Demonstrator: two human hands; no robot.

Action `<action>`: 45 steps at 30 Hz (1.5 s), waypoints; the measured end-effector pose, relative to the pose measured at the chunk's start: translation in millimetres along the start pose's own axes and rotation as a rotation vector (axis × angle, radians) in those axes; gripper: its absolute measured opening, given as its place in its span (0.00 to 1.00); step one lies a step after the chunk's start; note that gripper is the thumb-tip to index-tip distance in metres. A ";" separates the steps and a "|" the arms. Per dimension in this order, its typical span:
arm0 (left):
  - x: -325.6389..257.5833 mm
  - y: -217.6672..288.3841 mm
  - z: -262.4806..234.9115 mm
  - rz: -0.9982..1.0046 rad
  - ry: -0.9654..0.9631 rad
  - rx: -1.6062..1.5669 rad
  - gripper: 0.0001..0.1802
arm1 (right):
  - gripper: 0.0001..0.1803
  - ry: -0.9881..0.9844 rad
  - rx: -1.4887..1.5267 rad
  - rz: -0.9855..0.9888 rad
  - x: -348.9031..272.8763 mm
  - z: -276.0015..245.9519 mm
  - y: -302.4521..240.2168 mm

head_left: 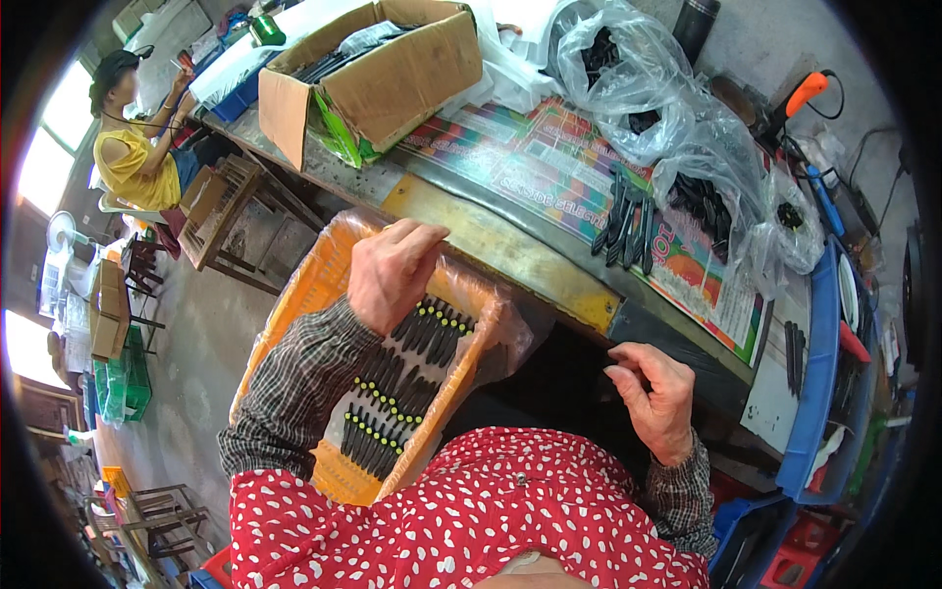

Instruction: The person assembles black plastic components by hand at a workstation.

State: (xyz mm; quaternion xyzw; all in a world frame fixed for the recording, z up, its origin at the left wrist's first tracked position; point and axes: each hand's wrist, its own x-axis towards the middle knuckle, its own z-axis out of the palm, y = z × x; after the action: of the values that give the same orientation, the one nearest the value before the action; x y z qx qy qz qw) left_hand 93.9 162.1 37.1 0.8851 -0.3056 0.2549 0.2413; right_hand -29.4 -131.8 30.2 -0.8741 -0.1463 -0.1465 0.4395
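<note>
My left hand (392,270) is raised over the orange plastic crate (272,329), its fingers curled together; anything inside them is hidden. Rows of slim black pieces with yellow-green ends (392,393) lie in the crate, which has a clear plastic liner (505,329). In front of the table edge my right hand (655,398) has thumb and fingers drawn together, and what they pinch, if anything, is too dark to make out. A small pile of slim black pieces (626,224) rests on the table beyond it.
On the table (510,245) are an open cardboard box (412,83), clear plastic bags of black parts (628,88) and an orange-handled tool (807,95). Blue bins (819,393) stand at the right. A seated person in yellow (142,162) works at the far left.
</note>
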 end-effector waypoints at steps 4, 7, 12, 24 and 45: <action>49.6 -3.0 -4.3 0.131 0.076 0.053 0.05 | 0.07 0.072 0.009 0.053 -4.1 -12.9 7.0; 99.7 -17.2 -27.4 0.215 0.231 0.171 0.03 | 0.06 0.098 0.050 0.139 -4.8 -20.0 13.5; 152.7 -47.5 -49.2 0.141 0.207 0.391 0.07 | 0.05 0.136 0.212 0.241 0.6 -19.0 21.2; 203.5 -174.7 -83.4 -0.379 -0.051 0.467 0.12 | 0.06 0.126 0.485 0.376 4.7 -21.9 28.7; 237.7 -267.4 -72.2 -0.464 -0.650 0.754 0.21 | 0.05 0.167 0.447 0.442 6.6 -18.3 27.5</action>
State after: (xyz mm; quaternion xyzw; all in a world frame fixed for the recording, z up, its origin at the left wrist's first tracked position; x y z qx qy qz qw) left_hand 411.9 291.1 161.2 0.9876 -0.0487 0.0001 -0.1496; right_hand -15.1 -161.6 23.3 -0.7514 0.0552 -0.0827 0.6523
